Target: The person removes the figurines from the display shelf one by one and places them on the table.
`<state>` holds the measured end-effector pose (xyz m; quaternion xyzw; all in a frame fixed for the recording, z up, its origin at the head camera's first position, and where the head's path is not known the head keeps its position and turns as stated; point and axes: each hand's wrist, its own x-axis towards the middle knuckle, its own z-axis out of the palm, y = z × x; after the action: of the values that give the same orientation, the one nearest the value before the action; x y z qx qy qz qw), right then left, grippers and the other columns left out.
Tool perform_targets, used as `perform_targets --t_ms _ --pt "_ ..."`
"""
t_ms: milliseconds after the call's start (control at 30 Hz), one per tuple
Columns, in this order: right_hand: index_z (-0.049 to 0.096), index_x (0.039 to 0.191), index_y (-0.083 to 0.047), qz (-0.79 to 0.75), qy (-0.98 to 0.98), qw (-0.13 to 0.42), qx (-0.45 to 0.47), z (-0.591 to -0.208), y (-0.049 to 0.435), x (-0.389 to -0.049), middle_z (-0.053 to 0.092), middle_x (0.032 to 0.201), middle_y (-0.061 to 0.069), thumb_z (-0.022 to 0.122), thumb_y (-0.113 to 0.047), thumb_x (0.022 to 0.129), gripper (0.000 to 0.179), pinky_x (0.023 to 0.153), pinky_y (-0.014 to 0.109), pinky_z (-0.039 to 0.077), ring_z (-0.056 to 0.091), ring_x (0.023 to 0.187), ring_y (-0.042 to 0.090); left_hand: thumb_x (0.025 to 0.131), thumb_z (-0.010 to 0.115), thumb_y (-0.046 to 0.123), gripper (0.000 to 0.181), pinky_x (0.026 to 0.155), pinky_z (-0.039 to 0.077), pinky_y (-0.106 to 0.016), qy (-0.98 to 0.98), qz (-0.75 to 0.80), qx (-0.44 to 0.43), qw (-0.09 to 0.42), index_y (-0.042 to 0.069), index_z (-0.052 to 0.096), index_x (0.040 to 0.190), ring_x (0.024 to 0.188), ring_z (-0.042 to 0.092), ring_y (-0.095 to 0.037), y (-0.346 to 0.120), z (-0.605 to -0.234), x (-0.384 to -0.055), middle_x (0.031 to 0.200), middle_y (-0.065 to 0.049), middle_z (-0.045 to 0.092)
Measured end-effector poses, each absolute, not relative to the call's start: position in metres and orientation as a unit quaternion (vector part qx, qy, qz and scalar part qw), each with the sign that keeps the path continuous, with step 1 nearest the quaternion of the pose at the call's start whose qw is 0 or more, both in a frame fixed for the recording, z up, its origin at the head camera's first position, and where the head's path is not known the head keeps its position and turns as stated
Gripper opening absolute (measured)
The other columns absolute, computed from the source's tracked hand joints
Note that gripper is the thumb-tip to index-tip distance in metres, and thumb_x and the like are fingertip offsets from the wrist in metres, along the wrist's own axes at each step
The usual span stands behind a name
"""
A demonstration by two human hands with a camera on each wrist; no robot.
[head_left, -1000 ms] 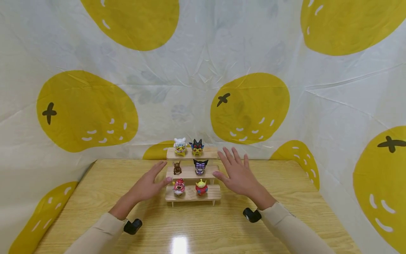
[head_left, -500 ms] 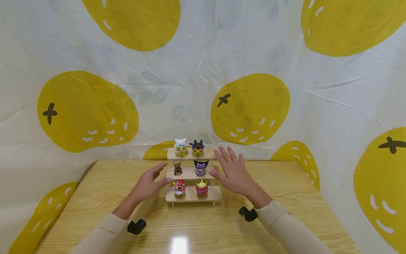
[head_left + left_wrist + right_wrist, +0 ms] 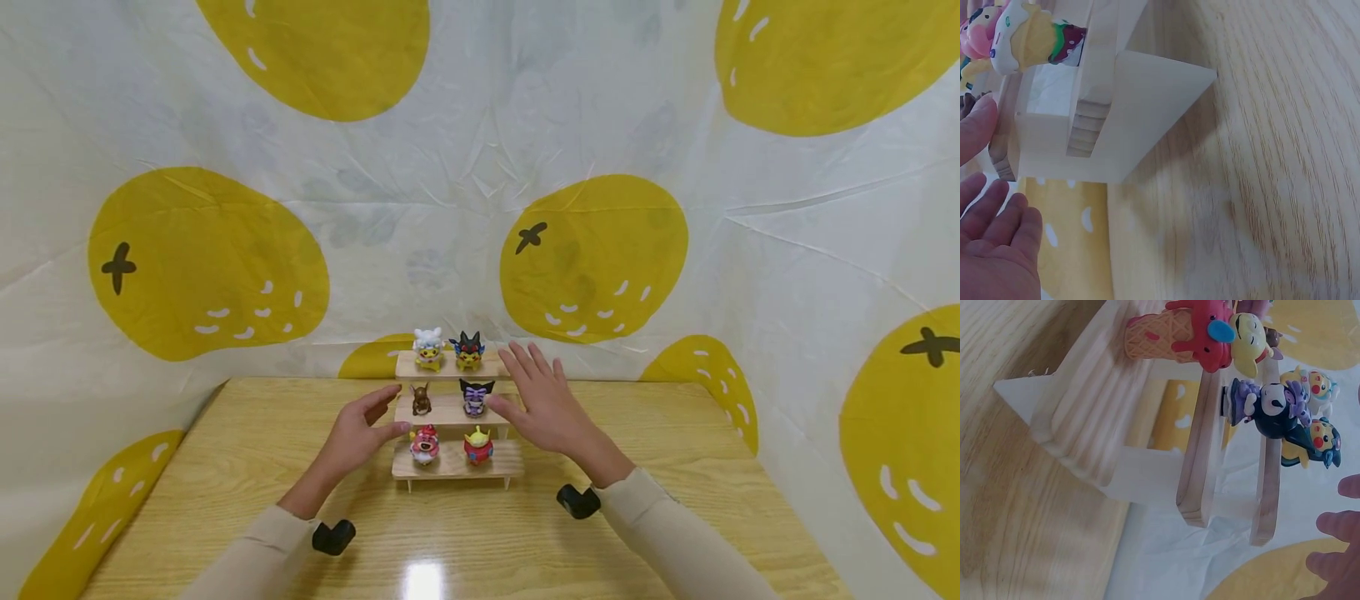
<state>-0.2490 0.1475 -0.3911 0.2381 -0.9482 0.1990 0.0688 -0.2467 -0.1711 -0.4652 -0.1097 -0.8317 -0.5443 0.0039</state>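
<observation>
The three-tier wooden stand sits upright on the bench, between the two hands, carrying two figures per shelf. Top: white-capped figure, black-hooded figure. Middle: brown figure, black-and-purple figure. Bottom: pink figure, red figure. I read all six as upright. My left hand is beside the stand's left end, thumb and fingers spread apart, grip holding nothing; I cannot tell whether the thumb touches the middle shelf. My right hand hovers by the right end, fingers extended, grip likewise without a load; in the right wrist view its visible fingers are apart from shelves and figures. Risk, my judgement: the right thumb overlaps the black-and-purple figure in the head view, so an inward sweep could knock it over; uneven pressure on the ends could skid the stand across the bench and topple figures. Patterned cloth hangs behind.
</observation>
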Motion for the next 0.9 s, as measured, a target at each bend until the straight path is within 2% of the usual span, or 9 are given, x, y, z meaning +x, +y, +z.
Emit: perform_targets --t_ms 400,567,733,900 --pt "0.023 0.168 -0.012 0.257 -0.931 0.062 0.253 -0.387 0.14 -0.26 0.024 0.174 0.015 0.055 -0.055 0.104 0.083 0.131 0.069 0.01 0.014 0.162 0.043 0.091 0.081 0.009 0.065 0.118 0.047 -0.05 -0.802 -0.588 -0.104 0.014 -0.001 0.054 0.15 0.146 0.05 -0.041 -0.166 -0.471 -0.249 0.155 -0.021 0.054" --pt "0.023 0.167 -0.011 0.299 -0.917 0.057 0.259 -0.384 0.136 -0.266 0.026 0.173 0.016 0.06 -0.054 0.102 0.087 0.132 0.063 0.018 0.017 0.162 0.04 0.089 0.083 0.008 0.065 0.118 0.048 -0.049 -0.799 -0.593 -0.098 0.022 -0.002 0.056 0.147 0.144 0.052 -0.043 -0.164 -0.472 -0.251 0.153 -0.023 0.056" --pt "0.026 0.167 -0.014 0.336 -0.908 0.04 0.247 -0.38 0.132 -0.269 0.027 0.172 0.014 0.065 -0.051 0.1 0.086 0.13 0.063 0.027 0.026 0.16 0.038 0.087 0.084 0.006 0.065 0.117 0.049 -0.048 -0.797 -0.596 -0.093 0.029 -0.002 0.058 0.145 0.142 0.054 -0.043 -0.163 -0.474 -0.253 0.15 -0.023 0.058" --pt "0.027 0.167 -0.018 0.368 -0.902 0.025 0.223 -0.376 0.127 -0.273 0.033 0.171 0.011 0.068 -0.049 0.099 0.085 0.128 0.063 0.031 0.031 0.158 0.037 0.086 0.085 0.006 0.065 0.116 0.05 -0.045 -0.793 -0.601 -0.091 0.028 -0.002 0.058 0.145 0.141 0.056 -0.04 -0.164 -0.475 -0.254 0.15 -0.022 0.059"
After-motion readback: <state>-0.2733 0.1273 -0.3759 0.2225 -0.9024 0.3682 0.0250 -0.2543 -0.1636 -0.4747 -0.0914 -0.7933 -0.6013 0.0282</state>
